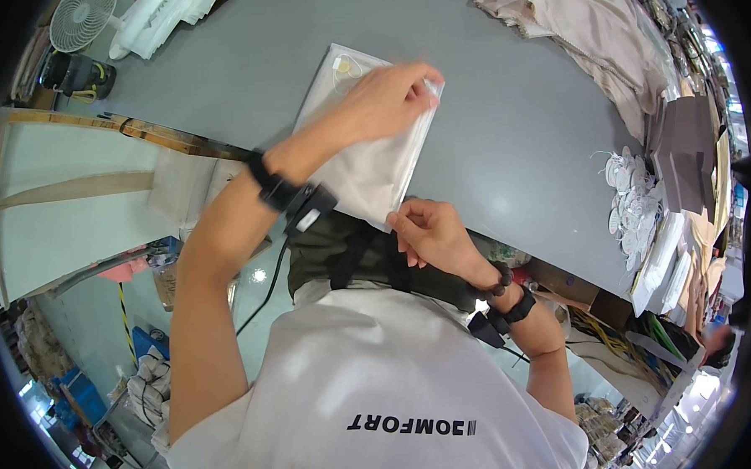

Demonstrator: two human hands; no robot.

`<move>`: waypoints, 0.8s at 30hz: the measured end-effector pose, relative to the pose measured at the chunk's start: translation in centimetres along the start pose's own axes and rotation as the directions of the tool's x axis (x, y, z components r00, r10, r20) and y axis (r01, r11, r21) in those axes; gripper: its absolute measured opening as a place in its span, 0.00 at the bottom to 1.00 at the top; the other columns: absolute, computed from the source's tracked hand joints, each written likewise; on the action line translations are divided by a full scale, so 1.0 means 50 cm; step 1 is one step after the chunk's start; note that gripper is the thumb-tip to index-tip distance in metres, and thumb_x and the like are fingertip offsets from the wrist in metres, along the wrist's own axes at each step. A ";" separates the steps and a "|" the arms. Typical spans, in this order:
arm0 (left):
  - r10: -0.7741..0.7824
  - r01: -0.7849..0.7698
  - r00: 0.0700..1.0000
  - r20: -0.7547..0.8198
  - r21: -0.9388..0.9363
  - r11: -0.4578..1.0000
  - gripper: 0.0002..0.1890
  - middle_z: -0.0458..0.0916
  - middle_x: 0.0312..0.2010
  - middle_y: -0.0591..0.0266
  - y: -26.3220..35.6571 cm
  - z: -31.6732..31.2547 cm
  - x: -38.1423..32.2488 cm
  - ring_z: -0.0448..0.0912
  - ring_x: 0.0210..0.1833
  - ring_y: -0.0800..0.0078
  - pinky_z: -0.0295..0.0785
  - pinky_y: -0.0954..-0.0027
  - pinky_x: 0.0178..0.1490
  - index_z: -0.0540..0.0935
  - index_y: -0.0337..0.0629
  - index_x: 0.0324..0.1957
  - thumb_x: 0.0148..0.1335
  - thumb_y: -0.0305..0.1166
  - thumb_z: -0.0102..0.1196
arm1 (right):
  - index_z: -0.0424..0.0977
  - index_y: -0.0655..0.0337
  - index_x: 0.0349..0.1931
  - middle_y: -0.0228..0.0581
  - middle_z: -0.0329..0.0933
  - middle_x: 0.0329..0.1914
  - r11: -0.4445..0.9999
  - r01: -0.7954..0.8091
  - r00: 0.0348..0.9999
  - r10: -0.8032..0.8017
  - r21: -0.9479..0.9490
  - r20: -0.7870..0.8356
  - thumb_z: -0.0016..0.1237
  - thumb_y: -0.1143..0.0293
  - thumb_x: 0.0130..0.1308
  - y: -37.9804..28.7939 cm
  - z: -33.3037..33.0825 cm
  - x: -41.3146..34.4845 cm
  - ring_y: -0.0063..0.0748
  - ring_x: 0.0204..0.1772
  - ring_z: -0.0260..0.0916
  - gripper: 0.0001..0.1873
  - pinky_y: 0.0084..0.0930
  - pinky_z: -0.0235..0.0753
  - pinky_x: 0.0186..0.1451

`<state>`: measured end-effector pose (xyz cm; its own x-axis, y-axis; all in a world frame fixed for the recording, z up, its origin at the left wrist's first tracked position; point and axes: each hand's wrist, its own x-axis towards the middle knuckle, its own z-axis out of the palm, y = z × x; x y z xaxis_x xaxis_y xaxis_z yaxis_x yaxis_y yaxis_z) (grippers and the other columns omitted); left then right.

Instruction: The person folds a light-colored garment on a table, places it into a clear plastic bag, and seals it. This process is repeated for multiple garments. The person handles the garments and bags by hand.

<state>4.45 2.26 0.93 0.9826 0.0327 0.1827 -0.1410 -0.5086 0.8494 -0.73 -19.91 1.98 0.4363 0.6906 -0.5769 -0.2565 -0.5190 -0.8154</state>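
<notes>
A flat, clear plastic bag (378, 178) with folded beige fabric inside lies at the grey table's near edge, its near end reaching the edge. A string tag with a round yellowish piece (344, 65) shows at its far left corner. Across the bag reaches my left hand (397, 97), slightly blurred, its fingertips pinching the far right corner. My right hand (435, 234) holds the near right corner between thumb and forefinger, the other fingers curled below. Both wrists carry black straps with small devices.
Beige fabric (567, 29) lies at the far right of the table (506, 127). Round white tags (631, 205) are heaped at the right beside stacked card or fabric pieces (687, 154). White packets (171, 12), a fan (83, 13) and a dark cylindrical device (77, 75) are at upper left.
</notes>
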 end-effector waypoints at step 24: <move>-0.883 0.331 0.375 -0.281 -0.850 0.411 0.28 0.83 0.56 0.58 -0.127 -0.012 -0.714 0.81 0.57 0.70 0.75 0.65 0.63 0.76 0.31 0.64 0.63 0.28 0.67 | 0.82 0.65 0.47 0.29 0.81 0.28 0.988 0.157 0.960 -0.156 -0.016 -0.232 0.61 0.70 0.73 0.002 -0.025 0.026 0.14 0.26 0.73 0.08 0.15 0.74 0.26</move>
<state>-29.82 4.85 -10.69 0.4595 0.7033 -0.5424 0.1643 0.5329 0.8301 0.87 -19.68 1.19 0.6590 0.6272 -0.4151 -0.1714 -0.4121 -0.8948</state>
